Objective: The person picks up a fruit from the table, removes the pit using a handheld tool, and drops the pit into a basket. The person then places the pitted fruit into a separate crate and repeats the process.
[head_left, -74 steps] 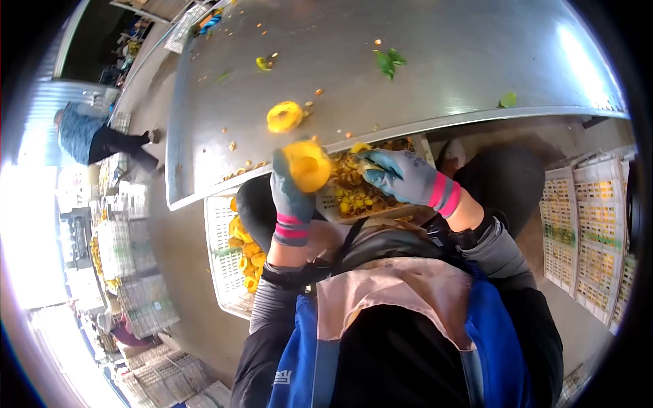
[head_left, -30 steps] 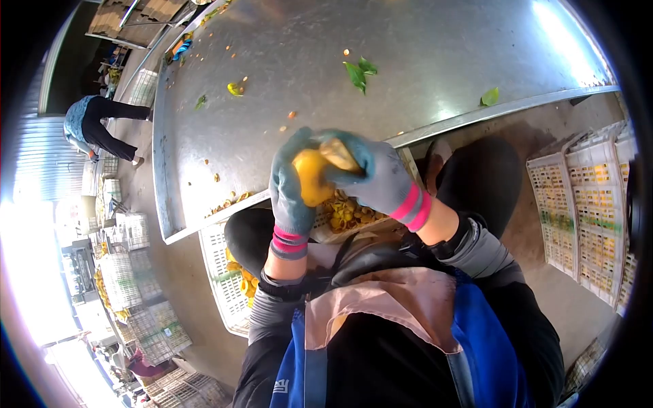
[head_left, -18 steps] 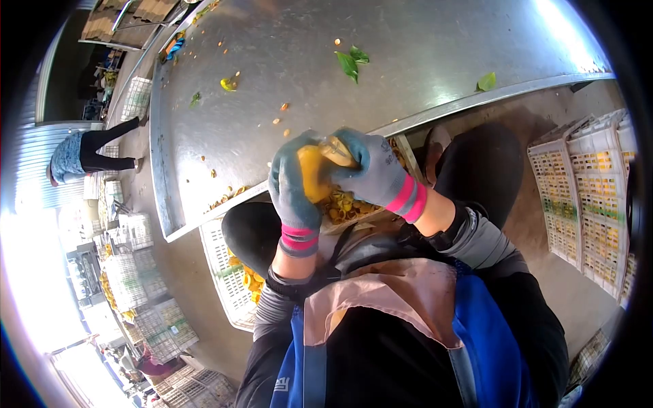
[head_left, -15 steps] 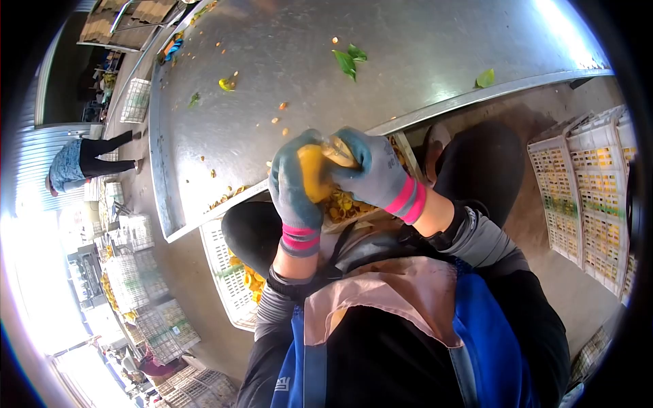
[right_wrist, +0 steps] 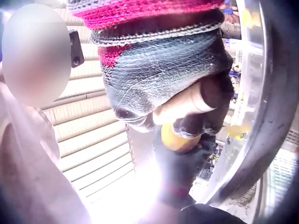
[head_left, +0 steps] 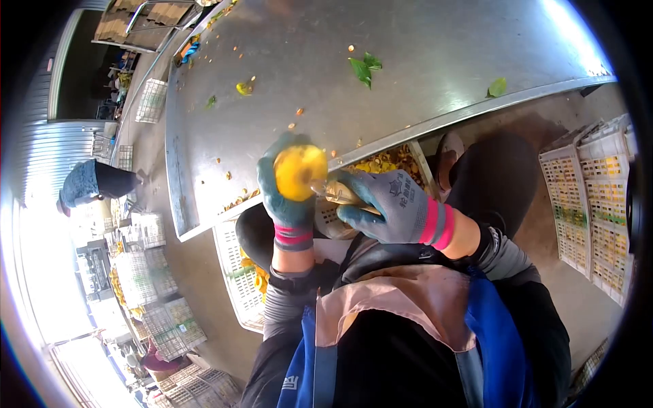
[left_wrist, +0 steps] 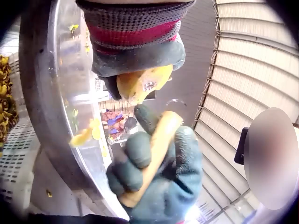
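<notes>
The left hand [head_left: 280,204], in a grey-green glove, grips a round yellow fruit [head_left: 300,172], with a darker spot at its lower right. Beside it the right hand [head_left: 398,207] holds a tool by its wooden handle [head_left: 342,194]; the metal end touches or nearly touches the fruit. The left wrist view shows the right fingers curled round the handle [left_wrist: 154,158], a thin metal loop [left_wrist: 176,101] beyond it and the fruit [left_wrist: 140,84] under the left palm. In the right wrist view the handle [right_wrist: 184,106] crosses in front of the fruit [right_wrist: 176,141].
A metal table [head_left: 272,54] with a raised rim bears green leaves [head_left: 364,70] and small scraps. Below its edge sits a crate of yellow pieces [head_left: 401,162]. A white crate [head_left: 235,272] stands at the left, stacked crates [head_left: 588,204] at the right. Another person [head_left: 102,183] bends at far left.
The fruit on the table 2.5 s ago is gone from there. Since half a second ago the right hand has moved right and down, uncovering more of the fruit in the left hand.
</notes>
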### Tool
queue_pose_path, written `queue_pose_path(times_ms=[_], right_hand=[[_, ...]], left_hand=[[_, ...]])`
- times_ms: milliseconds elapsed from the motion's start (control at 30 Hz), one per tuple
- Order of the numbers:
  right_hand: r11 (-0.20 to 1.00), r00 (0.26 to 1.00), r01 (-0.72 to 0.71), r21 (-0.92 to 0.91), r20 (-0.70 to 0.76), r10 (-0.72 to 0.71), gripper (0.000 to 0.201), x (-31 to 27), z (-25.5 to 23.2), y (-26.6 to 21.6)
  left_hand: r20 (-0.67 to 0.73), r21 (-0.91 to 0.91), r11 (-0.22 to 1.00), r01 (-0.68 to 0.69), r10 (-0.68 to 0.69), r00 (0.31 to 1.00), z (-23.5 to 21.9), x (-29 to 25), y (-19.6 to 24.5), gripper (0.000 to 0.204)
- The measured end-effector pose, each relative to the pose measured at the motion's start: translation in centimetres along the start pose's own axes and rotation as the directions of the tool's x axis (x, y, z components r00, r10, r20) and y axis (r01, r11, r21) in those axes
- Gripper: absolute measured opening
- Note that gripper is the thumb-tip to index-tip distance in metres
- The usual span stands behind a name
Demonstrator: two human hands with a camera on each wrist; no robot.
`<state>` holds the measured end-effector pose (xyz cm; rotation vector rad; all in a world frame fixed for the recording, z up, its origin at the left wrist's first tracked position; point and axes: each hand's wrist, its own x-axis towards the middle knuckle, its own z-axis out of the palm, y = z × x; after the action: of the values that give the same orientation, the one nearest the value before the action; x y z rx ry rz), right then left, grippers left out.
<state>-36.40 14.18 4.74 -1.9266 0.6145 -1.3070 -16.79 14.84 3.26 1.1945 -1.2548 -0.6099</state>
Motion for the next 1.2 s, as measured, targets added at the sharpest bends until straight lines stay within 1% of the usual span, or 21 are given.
queue_pose_path(times_ms=[33,133,200,233,300,333,400,433,500,600,667,733,800,900,1000,1067,1167,1200], right_hand=[[0.999,1.0,-0.027,-0.026,0.012,0.027,0.034,-0.2,0.0,-0.1],[0.995,0.996,-0.085,-0.056,0.013,0.086,0.034,-0.4,0.5,-0.2],[0.985,0.989,-0.144,-0.095,0.026,0.147,0.034,-0.5,1.0,0.2],[0.985,0.99,-0.139,-0.101,0.004,0.14,0.035,-0.4,1.3,0.4],[0.985,0.991,-0.134,-0.112,-0.038,0.131,0.036,-0.3,1.7,0.7],[0.983,0.988,-0.152,-0.107,-0.031,0.149,0.036,-0.2,1.7,0.6],[0.978,0.983,-0.184,-0.1,-0.021,0.183,0.036,0.1,1.7,0.3],[0.979,0.982,-0.185,-0.088,-0.046,0.181,0.036,0.0,1.9,0.2],[0.98,0.979,-0.19,-0.065,-0.092,0.183,0.035,-0.3,2.2,0.1],[0.971,0.972,-0.234,-0.051,-0.042,0.232,0.034,-0.5,2.3,0.0],[0.971,0.971,-0.24,-0.016,-0.027,0.239,0.034,-0.5,2.4,0.1],[0.973,0.973,-0.23,0.029,-0.012,0.23,0.034,-0.5,2.4,0.3],[0.976,0.979,-0.203,0.084,0.0,0.204,0.034,-0.7,2.4,0.6],[0.985,0.986,-0.164,0.059,0.017,0.164,0.039,-0.8,2.3,1.0],[0.979,0.975,-0.199,-0.037,0.095,0.201,0.035,-0.5,1.9,1.0],[0.981,0.982,-0.174,-0.086,0.063,0.179,0.035,-0.7,1.9,1.0],[0.976,0.985,-0.155,-0.153,0.048,0.164,0.034,-0.8,1.9,1.2],[0.973,0.985,-0.152,-0.174,0.05,0.163,0.034,-0.8,1.8,1.3]], left_hand=[[-0.023,-0.049,0.998,0.044,-0.046,0.999,0.1,-0.1,-0.1,0.057],[-0.077,0.053,0.999,0.01,-0.005,0.997,0.5,-0.4,0.0,0.057],[-0.074,0.209,0.973,-0.094,0.112,0.991,1.0,-0.2,1.0,0.057],[-0.037,0.334,0.925,-0.18,0.204,0.978,1.7,-0.1,2.1,0.056],[0.013,0.464,0.844,-0.269,0.298,0.955,2.1,-0.2,2.7,0.053],[0.013,0.479,0.833,-0.277,0.308,0.951,2.0,-0.2,2.7,0.05],[0.006,0.391,0.879,-0.272,0.293,0.956,1.7,-0.2,2.3,0.044],[0.002,0.283,0.925,-0.251,0.262,0.965,1.3,-0.2,1.7,0.041],[-0.003,0.184,0.955,-0.232,0.236,0.972,1.1,-0.5,1.2,0.037],[-0.005,0.173,0.948,-0.268,0.273,0.962,0.9,-0.4,0.6,0.037],[0.006,0.094,0.951,-0.295,0.296,0.955,0.4,-0.3,-0.3,0.041],[0.029,0.182,0.919,-0.35,0.351,0.936,0.4,-0.2,-0.2,0.041],[0.035,0.214,0.904,-0.369,0.371,0.928,0.6,-0.2,0.1,0.039],[0.02,0.198,0.921,-0.337,0.34,0.94,1.1,-0.4,0.6,0.035],[0.017,0.21,0.935,-0.285,0.288,0.958,1.4,-0.6,1.1,0.035],[0.006,0.203,0.946,-0.254,0.259,0.966,1.7,-0.8,1.3,0.038],[-0.006,0.106,0.982,-0.154,0.155,0.988,1.7,-0.7,1.7,0.042],[-0.004,0.023,0.994,-0.104,0.105,0.995,1.5,-0.7,1.4,0.041]])
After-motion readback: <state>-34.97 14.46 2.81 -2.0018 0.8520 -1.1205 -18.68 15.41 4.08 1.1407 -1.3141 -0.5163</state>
